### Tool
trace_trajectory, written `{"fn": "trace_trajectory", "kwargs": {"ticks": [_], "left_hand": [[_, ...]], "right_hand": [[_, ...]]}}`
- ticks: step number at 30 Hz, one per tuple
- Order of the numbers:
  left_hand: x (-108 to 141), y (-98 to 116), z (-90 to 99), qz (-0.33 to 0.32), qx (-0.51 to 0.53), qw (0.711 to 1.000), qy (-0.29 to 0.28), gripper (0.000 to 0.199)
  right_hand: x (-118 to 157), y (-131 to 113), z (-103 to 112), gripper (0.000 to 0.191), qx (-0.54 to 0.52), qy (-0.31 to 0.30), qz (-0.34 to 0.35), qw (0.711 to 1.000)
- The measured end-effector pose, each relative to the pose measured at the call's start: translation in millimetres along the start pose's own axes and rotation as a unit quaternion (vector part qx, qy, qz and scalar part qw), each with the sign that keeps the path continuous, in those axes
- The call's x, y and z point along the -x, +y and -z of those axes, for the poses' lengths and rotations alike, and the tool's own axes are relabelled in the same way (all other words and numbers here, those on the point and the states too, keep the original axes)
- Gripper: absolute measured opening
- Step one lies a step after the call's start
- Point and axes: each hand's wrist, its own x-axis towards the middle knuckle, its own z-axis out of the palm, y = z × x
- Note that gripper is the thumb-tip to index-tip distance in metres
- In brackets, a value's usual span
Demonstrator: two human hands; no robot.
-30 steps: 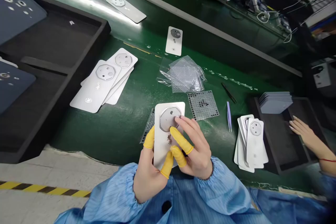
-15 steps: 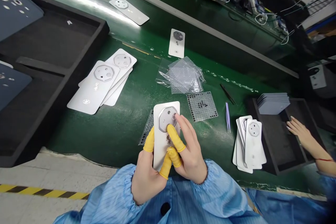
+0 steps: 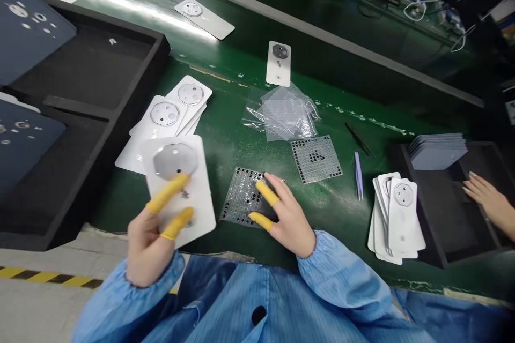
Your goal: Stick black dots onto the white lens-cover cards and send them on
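My left hand [image 3: 151,236], with yellow finger cots, grips a white phone back cover [image 3: 203,193] bearing an octagonal camera plate. Thumb and finger lie across its face; the far fingers are hidden behind it. The cover is tilted beside a stack of similar covers [image 3: 164,112] and partly overlaps it. My right hand [image 3: 292,222] is open, thumb and fingers apart, over a clear sheet of small black dots [image 3: 241,193]; whether the fingertips touch it I cannot tell. A second dotted sheet [image 3: 319,159] lies to the right.
A black divided tray [image 3: 139,72] with dark panels stands left. Clear film sheets [image 3: 287,112], black tweezers [image 3: 358,138] and purple tweezers [image 3: 358,174] lie ahead. More covers [image 3: 402,225] are stacked right, by another tray [image 3: 432,236] where another person's hand [image 3: 488,201] rests.
My left hand has carried the cover leftward, towards the stack. My right hand has let go of it and now hovers around the dotted sheet, which has come into fuller view.
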Motion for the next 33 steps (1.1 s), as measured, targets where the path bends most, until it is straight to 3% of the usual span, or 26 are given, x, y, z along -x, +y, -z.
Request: {"fn": "trace_trajectory", "kwargs": {"ticks": [2,4,10,14,17,21,25,27,29,33], "left_hand": [[-6.4,-3.9,16.4,0.04,-0.033,0.999,0.019,0.033],[-9.1,-4.0,19.0,0.059,-0.069,0.996,-0.003,0.031],[-8.6,10.6,-22.1,0.035,-0.069,0.985,-0.152,0.047],[-6.9,11.6,-41.2,0.046,-0.051,0.984,-0.167,0.036],[-3.0,7.0,-44.3,0.043,-0.039,0.983,-0.174,0.03],[3.7,1.7,-45.3,-0.001,-0.055,0.979,-0.198,0.027],[7.3,-2.0,-47.8,-0.111,-0.101,0.967,-0.205,0.029],[7.5,-3.9,-49.5,-0.154,-0.124,0.959,-0.202,0.031],[6.4,-6.0,-50.5,-0.169,-0.141,0.954,-0.202,0.03],[1.7,-9.1,-40.6,-0.127,-0.149,0.958,-0.21,0.025]], "right_hand": [[3.1,8.1,-8.7,0.04,0.026,-0.02,0.038,0.999],[3.5,13.7,-12.4,0.035,0.014,-0.006,0.051,0.999],[-9.6,17.9,11.4,0.033,-0.019,-0.015,0.038,0.999],[-15.6,17.7,26.9,0.036,0.028,-0.05,0.044,0.997],[-18.4,9.1,29.1,0.039,0.042,0.003,0.065,0.997],[-23.2,-7.0,20.0,0.026,0.012,-0.004,0.147,0.989],[-24.7,-9.9,6.3,0.024,-0.021,-0.017,0.174,0.984],[-23.4,-7.8,-0.3,0.024,-0.055,-0.022,0.158,0.986],[-22.3,-5.3,-7.1,0.019,-0.113,-0.01,0.101,0.988],[-22.8,1.4,-19.4,0.007,-0.228,0.073,-0.064,0.969]]}}
